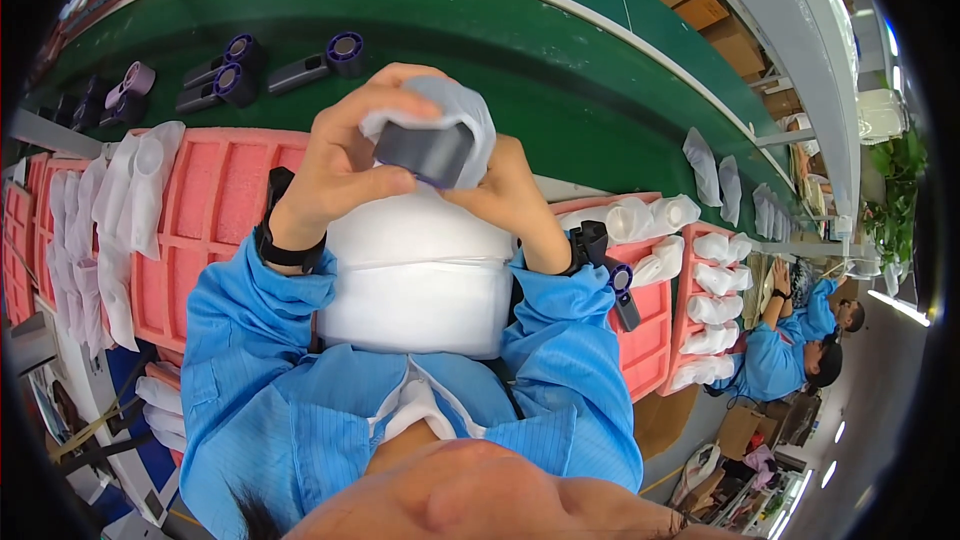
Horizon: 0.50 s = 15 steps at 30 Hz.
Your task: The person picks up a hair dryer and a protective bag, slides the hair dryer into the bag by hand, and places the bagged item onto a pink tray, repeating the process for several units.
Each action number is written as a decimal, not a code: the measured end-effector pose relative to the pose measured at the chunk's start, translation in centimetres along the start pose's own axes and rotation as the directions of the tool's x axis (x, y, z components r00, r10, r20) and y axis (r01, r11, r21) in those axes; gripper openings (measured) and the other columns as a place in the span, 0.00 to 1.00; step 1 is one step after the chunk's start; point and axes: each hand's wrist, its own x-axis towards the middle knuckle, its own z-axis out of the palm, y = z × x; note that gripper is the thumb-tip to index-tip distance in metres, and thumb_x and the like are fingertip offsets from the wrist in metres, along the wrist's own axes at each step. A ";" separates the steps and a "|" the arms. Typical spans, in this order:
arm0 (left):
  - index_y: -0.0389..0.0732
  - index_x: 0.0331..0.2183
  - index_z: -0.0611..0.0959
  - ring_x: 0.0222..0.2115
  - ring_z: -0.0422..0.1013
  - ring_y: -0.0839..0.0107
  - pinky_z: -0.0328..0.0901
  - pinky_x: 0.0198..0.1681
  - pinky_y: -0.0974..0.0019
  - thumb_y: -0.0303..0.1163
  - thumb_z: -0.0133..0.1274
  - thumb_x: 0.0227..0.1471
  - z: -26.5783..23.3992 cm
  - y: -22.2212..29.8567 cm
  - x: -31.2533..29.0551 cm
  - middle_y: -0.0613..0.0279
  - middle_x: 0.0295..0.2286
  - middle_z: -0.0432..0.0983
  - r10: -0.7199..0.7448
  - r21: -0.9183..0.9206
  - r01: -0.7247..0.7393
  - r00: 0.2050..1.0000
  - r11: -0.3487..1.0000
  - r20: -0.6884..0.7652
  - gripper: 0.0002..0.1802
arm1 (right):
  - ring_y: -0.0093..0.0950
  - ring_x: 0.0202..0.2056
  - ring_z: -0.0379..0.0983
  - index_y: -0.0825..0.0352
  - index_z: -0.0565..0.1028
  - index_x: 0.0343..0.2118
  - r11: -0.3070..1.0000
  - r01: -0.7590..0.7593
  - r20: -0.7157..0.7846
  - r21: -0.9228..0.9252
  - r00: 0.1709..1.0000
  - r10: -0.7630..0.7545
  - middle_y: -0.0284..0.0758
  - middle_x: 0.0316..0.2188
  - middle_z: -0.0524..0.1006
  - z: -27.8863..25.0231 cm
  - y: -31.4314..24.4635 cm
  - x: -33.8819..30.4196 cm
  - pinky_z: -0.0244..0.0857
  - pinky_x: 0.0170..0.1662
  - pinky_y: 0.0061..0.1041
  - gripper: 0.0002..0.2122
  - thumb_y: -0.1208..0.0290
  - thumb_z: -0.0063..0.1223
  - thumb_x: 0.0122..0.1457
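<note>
Both my hands are raised over my lap around a white translucent foam bag (455,100). Inside its mouth shows a dark grey device (425,152) with a flat face and a purple edge below. My left hand (345,155) grips the bag from the left, fingers over the top and thumb along the lower rim. On the other side my right hand (510,195) holds it, with the thumb at the lower edge and the other fingers mostly hidden. Directly beneath lies a stack of flat white bags (415,290).
Dark grey handheld fans with purple rings (345,55) lie on the green conveyor belt (450,15) ahead. Pink foam trays (215,195) stand at both sides, several holding white-wrapped pieces (712,310). A bare fan (622,290) rests by my right forearm. Co-workers (780,360) sit far right.
</note>
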 end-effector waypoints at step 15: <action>0.40 0.26 0.80 0.48 0.63 0.64 0.58 0.48 0.65 0.26 0.63 0.41 2.1 -0.2 -0.6 0.59 0.45 0.66 0.374 0.861 0.012 0.898 0.508 -0.233 0.07 | 0.32 0.33 0.74 0.71 0.71 0.37 0.911 -0.248 -0.409 -0.330 0.907 0.099 0.40 0.33 0.75 1.4 -1.7 -0.5 0.65 0.36 0.24 0.15 0.77 0.60 0.46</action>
